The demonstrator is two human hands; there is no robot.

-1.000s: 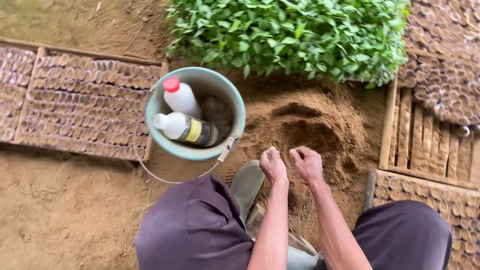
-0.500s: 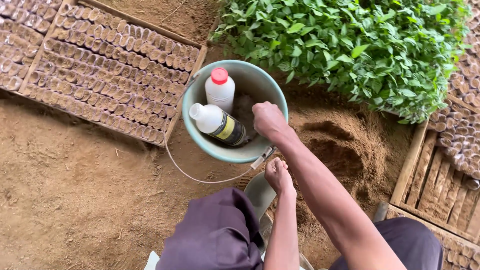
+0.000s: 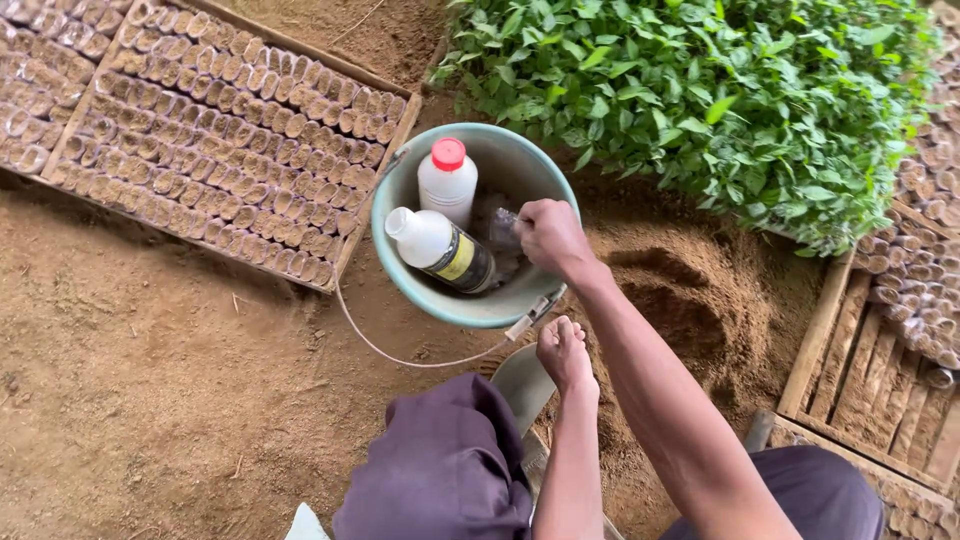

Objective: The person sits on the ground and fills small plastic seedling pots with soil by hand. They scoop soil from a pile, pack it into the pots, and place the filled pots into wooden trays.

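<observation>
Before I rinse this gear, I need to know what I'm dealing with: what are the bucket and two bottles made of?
The bucket looks like smooth pale-green plastic, with a thin wire handle. Both white bottles look like matte opaque plastic. The right hand reaches inside the bucket.

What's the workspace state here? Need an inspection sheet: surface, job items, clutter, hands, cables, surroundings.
Surface: bare brown soil ground, with a dug hollow in a soil mound.
Job's things: pale green plastic bucket holding two white plastic bottles, one red-capped upright bottle, one lying bottle with a yellow-and-black label.
Clutter: nothing seen.
Hands: right hand inside the bucket, fingers closed on something small, unclear what; left hand loosely curled, empty, below the bucket rim.
Cables: thin wire bucket handle lying on the soil.
Surroundings: wooden-framed trays of soil-filled seedling pots; green leafy seedlings.
</observation>
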